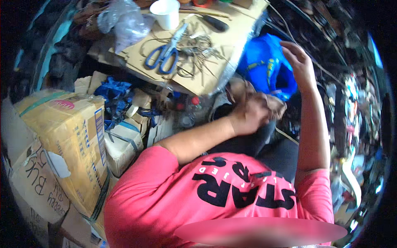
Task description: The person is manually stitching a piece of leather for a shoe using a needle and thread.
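Landmark: blue bag (258, 58). Your left hand (253, 113) is apparently clamping a blurred brown piece (278, 108) at the bag's near side; your right hand (301, 65) is hovering at the bag's right, fingers apart. Piece probably handling light, pliable; outer edge likely offering best hold.

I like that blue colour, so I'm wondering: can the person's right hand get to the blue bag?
Probably yes: the right hand is raised close beside the blue bag, looks empty, and nothing seems to stand between them.
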The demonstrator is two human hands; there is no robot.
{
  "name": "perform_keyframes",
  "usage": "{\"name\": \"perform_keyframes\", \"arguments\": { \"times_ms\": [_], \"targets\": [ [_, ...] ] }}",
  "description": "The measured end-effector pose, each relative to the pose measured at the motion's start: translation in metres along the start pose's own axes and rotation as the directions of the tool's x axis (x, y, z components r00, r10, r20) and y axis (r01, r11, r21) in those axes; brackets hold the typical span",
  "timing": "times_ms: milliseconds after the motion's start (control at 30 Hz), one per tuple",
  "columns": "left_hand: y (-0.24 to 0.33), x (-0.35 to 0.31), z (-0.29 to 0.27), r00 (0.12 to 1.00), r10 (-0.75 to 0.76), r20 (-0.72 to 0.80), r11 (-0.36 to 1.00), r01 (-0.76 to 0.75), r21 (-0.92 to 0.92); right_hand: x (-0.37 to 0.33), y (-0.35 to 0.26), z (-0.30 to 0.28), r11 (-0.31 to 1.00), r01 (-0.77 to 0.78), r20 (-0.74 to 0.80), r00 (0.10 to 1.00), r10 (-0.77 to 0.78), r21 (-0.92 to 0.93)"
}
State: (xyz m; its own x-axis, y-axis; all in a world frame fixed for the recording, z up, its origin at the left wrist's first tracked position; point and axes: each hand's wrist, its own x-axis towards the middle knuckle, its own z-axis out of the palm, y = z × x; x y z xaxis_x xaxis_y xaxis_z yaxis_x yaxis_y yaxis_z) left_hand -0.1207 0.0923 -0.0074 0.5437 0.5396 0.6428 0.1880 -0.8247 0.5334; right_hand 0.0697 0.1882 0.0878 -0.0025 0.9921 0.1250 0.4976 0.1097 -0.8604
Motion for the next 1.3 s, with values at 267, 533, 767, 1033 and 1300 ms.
{"name": "perform_keyframes", "arguments": {
  "times_ms": [267,533,767,1033,1300],
  "targets": [
    [0.036,0.075,0.016,0.985,0.104,-0.135,0.986,-0.119,-0.113,-0.235,0.003,-0.074,0.818,-0.438,0.134,0.898,0.419,0.374],
    [0.151,0.080,0.075,0.941,0.337,-0.030,0.932,-0.338,-0.133,-0.334,-0.010,-0.132,0.913,-0.143,-0.324,0.905,0.277,0.382],
    [0.163,0.019,0.084,0.928,0.302,0.218,0.947,-0.265,-0.180,-0.386,0.037,-0.094,0.849,-0.397,0.062,0.914,0.401,0.348],
    [0.159,-0.001,0.108,0.848,0.256,0.463,0.898,-0.032,-0.438,-0.406,0.068,-0.133,0.788,-0.115,-0.650,0.501,0.572,0.605],
    [0.140,0.011,0.124,0.776,0.178,0.605,0.910,0.105,-0.401,-0.418,0.051,-0.108,0.438,-0.010,-0.284,0.749,0.599,0.899]
  ]
}}
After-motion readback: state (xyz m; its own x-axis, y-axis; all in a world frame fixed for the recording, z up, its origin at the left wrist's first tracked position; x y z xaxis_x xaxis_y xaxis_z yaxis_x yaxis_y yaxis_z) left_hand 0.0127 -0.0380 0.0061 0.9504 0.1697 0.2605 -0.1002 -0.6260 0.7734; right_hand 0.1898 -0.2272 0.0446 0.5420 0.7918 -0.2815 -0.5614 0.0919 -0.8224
